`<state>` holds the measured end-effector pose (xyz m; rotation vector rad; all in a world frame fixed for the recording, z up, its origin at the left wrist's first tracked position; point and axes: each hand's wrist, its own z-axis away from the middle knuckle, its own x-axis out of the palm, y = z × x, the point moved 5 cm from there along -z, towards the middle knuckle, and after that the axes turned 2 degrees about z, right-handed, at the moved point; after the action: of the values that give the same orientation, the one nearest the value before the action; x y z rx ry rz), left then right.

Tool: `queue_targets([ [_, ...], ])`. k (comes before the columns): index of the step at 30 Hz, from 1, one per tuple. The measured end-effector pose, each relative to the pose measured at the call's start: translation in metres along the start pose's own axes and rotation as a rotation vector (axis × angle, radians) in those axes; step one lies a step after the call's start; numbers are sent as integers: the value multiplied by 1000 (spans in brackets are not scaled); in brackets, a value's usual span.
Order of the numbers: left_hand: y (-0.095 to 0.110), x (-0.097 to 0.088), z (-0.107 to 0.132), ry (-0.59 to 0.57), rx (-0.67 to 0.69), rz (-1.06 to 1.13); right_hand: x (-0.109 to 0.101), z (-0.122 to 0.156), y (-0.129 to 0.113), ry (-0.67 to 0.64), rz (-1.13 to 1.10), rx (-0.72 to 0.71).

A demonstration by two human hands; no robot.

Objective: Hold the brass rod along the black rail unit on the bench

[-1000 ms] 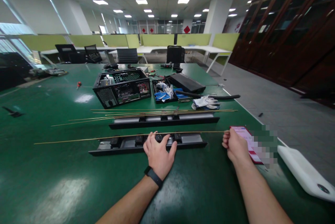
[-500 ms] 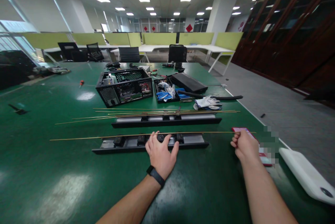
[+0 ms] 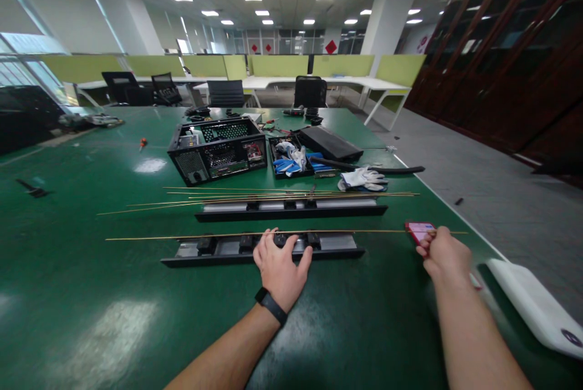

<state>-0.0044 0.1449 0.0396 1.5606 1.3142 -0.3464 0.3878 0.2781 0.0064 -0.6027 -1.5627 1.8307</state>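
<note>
My right hand point(image 3: 449, 256) pinches a long thin brass-coloured rod point(image 3: 150, 238) near its right end. The rod stretches left, nearly level, along the far side of a metal rail with a black edge point(image 3: 195, 261) and several black blocks point(image 3: 246, 243). My left hand point(image 3: 281, 262), with a dark wristband, lies over the middle of this rail, fingertips bent over a block and the far side, thumb towards the near edge. Its fingers partly cover the rod and a block. A red-edged phone-like object point(image 3: 419, 230) is partly hidden by my right hand.
A second rail point(image 3: 291, 214) lies just beyond, with several thin rods point(image 3: 150, 204) along it. Farther back are an open black computer case point(image 3: 216, 156), a tray of blue-and-white gloves point(image 3: 290, 162) and a loose glove pair point(image 3: 362, 179). A white device point(image 3: 523, 299) sits at the right edge.
My right hand has moved right, drawing the brass-coloured rod along with it; the rod's left end has shifted right too. My left hand and the near rail stay in place.
</note>
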Motion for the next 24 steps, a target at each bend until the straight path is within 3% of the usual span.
queue_targets([
  [2,0,0,0,-2,3,0,7,10,3,-17,-22,9],
  [8,-1,2,0,-8,6,1,39,48,14,-238,-31,79],
  [19,0,3,0,-32,10,-12,69,107,21,-501,28,73],
  [24,1,2,0,-34,12,-26,78,124,23,-574,172,20],
])
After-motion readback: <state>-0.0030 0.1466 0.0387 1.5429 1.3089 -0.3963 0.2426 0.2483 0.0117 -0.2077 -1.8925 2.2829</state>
